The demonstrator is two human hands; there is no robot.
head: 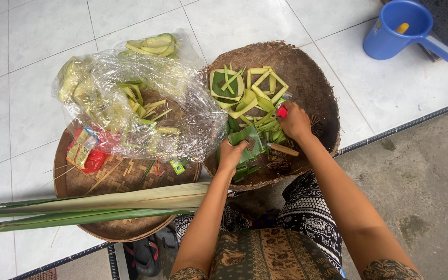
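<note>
My left hand (231,154) grips a folded dark green leaf piece (248,139) over the near side of a round woven basket tray (307,67). My right hand (295,122) is closed on a small red object (282,110) just above it, among cut leaf strips. Pale green folded palm-leaf rings and squares (245,85) lie in the far half of the tray. A wooden-handled tool (282,149) rests in the tray beside my right wrist.
A second woven tray (79,186) on the left carries a clear plastic bag of leaf pieces (130,98) and a red packet (85,151). Long palm fronds (105,205) lie across it. A blue plastic scoop (397,28) stands at the top right. Sandals (146,254) sit near my knees.
</note>
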